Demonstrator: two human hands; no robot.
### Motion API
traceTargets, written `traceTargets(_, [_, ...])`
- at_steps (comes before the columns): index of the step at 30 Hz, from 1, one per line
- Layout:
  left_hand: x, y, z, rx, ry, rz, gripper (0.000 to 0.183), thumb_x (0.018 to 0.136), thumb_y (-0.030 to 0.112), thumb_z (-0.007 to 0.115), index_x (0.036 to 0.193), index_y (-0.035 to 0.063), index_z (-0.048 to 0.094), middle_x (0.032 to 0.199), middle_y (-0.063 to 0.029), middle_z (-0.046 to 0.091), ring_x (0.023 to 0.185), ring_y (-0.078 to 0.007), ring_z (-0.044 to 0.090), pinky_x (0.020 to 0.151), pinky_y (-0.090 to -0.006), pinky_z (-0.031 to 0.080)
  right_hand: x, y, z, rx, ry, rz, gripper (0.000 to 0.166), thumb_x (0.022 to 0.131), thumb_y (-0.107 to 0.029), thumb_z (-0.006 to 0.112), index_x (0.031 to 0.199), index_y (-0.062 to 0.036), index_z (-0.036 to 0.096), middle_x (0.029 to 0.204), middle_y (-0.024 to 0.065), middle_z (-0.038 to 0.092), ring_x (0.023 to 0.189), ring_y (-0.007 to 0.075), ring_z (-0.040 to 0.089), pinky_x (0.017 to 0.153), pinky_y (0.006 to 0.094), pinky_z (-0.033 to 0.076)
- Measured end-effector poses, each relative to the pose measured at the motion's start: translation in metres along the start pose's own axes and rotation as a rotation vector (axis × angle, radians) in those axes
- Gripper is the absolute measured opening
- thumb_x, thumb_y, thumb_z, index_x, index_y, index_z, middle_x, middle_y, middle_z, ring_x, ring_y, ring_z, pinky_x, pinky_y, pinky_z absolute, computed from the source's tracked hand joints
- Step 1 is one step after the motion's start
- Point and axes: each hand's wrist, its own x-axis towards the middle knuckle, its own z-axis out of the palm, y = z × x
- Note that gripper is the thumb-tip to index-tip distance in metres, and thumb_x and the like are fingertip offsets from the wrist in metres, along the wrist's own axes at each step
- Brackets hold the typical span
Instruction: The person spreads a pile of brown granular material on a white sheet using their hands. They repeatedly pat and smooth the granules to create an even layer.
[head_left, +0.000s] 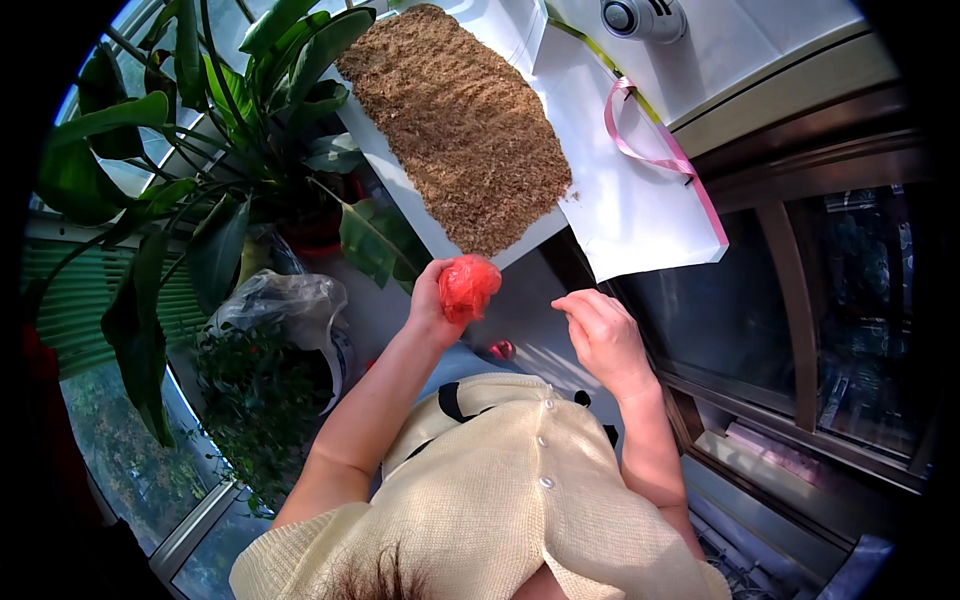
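My left hand (435, 304) is closed around a crumpled red plastic bag (469, 289), just below the near edge of a white surface. On that surface lies a broad layer of brown, shredded or granular material (457, 127); a few crumbs lie at its right edge. To the right, my right hand (602, 335) is raised with bent fingers, apart from the bag; its fingertips are close together and I cannot tell whether anything small is between them. Above it rests a white paper bag (637, 202) with a pink ribbon handle (619, 127).
Large-leaved potted plants (217, 150) crowd the left, beside a clear plastic bag (289, 300) and a bushy plant (255, 390). A white cylindrical device (645, 19) stands at the top right. A dark-framed sliding window (799, 315) runs along the right. A small red object (502, 349) is low down.
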Motion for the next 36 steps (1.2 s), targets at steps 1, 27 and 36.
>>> traceTargets(1, [0.001,0.002,0.000,0.015,-0.009,-0.009,0.034,0.088,0.031,0.045,0.107,0.0053,0.054,0.097,-0.0116,0.064,0.081,-0.0283,0.063,0.063,-0.0406,0.050,0.002,0.000,0.002,-0.002,-0.008,0.005,0.024,0.074,0.002,0.062,0.096,-0.0072,0.064,0.094,0.0060,0.062,0.084,0.0267,0.061,0.076,0.0371,0.050])
traceTargets(27, [-0.003,0.019,-0.005,-0.028,0.003,-0.001,0.033,0.088,0.029,0.044,0.106,0.0036,0.054,0.097,-0.0135,0.064,0.083,-0.0294,0.063,0.065,-0.0426,0.050,0.014,-0.012,0.019,-0.022,-0.067,0.012,0.018,0.079,0.000,0.060,0.095,-0.0072,0.064,0.089,0.0080,0.063,0.082,0.0297,0.061,0.073,0.0386,0.050])
traceTargets(36, [0.001,0.017,-0.014,-0.030,-0.024,-0.032,0.031,0.087,0.029,0.047,0.106,0.0057,0.056,0.099,-0.0118,0.064,0.086,-0.0279,0.062,0.070,-0.0415,0.052,0.012,-0.016,0.023,-0.042,-0.075,0.018,0.022,0.075,0.000,0.062,0.095,-0.0079,0.064,0.088,0.0061,0.063,0.082,0.0263,0.061,0.073,0.0363,0.048])
